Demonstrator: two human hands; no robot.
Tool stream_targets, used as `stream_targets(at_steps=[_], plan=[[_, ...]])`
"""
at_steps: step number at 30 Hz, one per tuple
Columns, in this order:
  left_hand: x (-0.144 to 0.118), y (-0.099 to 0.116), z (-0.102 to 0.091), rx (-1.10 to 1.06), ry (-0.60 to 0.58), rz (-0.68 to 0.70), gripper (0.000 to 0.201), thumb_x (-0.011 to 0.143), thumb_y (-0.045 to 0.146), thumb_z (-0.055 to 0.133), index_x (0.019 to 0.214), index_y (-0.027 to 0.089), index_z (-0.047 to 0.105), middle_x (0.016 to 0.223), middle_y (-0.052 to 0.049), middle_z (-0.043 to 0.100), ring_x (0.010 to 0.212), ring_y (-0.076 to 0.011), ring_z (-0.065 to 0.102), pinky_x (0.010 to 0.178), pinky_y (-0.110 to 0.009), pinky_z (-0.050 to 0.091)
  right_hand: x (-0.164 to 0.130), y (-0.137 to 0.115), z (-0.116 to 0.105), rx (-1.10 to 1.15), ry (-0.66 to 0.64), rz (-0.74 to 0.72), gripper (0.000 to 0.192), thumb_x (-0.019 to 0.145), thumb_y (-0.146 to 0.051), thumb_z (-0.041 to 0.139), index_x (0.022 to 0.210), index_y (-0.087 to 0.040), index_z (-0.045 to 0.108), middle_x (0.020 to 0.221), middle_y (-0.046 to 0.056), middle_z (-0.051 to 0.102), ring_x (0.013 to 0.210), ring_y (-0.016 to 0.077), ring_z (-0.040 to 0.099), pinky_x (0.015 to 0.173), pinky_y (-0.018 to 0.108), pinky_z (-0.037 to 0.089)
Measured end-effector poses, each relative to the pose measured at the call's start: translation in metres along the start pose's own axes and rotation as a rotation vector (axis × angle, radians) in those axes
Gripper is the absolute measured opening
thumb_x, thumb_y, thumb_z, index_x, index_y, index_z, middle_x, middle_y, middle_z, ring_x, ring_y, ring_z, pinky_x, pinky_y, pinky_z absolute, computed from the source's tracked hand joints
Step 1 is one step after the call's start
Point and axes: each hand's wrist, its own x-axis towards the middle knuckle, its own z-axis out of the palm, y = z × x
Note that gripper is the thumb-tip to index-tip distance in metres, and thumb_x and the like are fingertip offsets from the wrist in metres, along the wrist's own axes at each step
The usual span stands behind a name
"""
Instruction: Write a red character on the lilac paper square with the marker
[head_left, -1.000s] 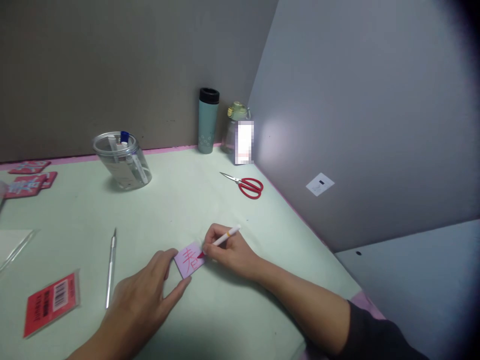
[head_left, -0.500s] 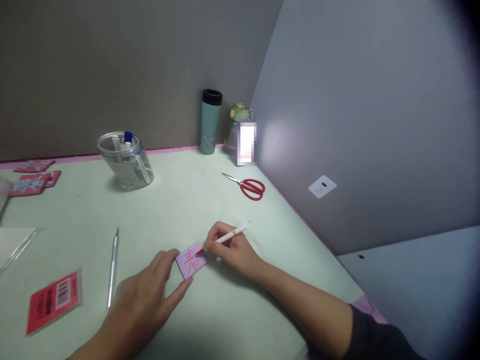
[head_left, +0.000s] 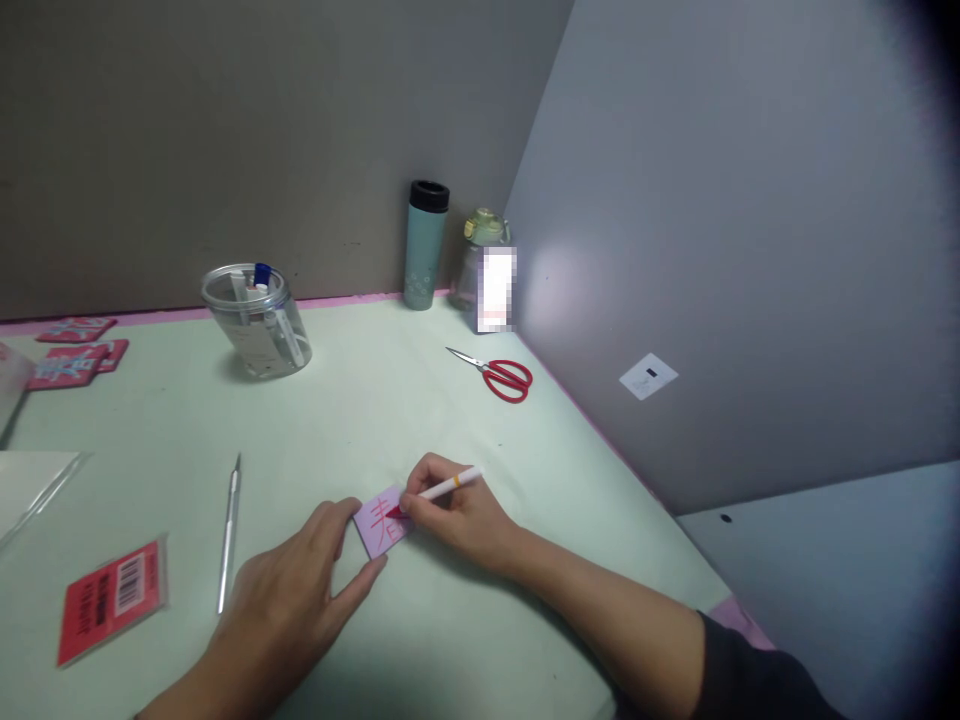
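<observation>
A small purple square (head_left: 369, 522) bearing a red Chinese character lies on the pale green tabletop. My left hand (head_left: 289, 580) grips its left and lower edges between thumb and forefinger. In my right hand (head_left: 459, 515) is a white marker (head_left: 450, 484) with a yellow band, pinched near its red tip. That tip touches the character or hovers just over it; I cannot tell which. Part of the square's right side is hidden behind the right fingers. Left of my left hand lies a silver craft knife (head_left: 229, 540).
Red-handled scissors (head_left: 506, 380) lie beyond my right hand. A clear jar (head_left: 259, 330) of pens, a teal tumbler (head_left: 424, 245) and a green-lidded bottle (head_left: 469, 275) stand near the walls. At left are a red barcoded packet (head_left: 101, 610), several decorated red squares (head_left: 71, 365) and a clear sleeve (head_left: 34, 485).
The marker tip has moved slightly left and down on the square, and my right hand has followed it. My left hand keeps its grip. The whole view has shifted a little.
</observation>
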Motion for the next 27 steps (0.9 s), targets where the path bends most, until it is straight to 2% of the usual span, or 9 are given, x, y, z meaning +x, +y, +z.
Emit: stream_targets(at_steps=[13,18,27], plan=[[-0.0005,-0.0002,-0.0006,0.022,0.003,0.012,0.029,0.102,0.044,0.045,0.122,0.022,0.048,0.079,0.003,0.060,0.054,-0.0177,0.065,0.048,-0.028,0.040,0.0000,-0.0006,-0.0016,-0.007,0.066,-0.013,0.012,0.084,-0.024,0.063,0.076,-0.020,0.055,0.064,-0.005,0.051,0.058,0.0109,0.043,0.055,0.026,0.033],[-0.0020,-0.0012,-0.0007,0.009,-0.005,0.004,0.029,0.101,0.043,0.047,0.122,0.023,0.048,0.080,0.004,0.060,0.054,-0.0174,0.065,0.049,-0.028,0.040,-0.0018,-0.0014,0.0027,0.066,0.004,-0.014,0.013,0.084,-0.025,0.067,0.077,-0.020,0.057,0.067,-0.004,0.055,0.061,0.0116,0.047,0.057,0.026,0.037],[-0.0008,-0.0006,-0.0002,0.002,-0.007,0.001,0.028,0.101,0.042,0.048,0.122,0.023,0.048,0.081,0.004,0.060,0.054,-0.0168,0.064,0.049,-0.028,0.040,-0.0022,-0.0014,0.0060,-0.043,-0.040,-0.036,0.014,0.085,-0.026,0.072,0.077,-0.020,0.062,0.068,-0.002,0.061,0.063,0.0131,0.053,0.061,0.027,0.042]])
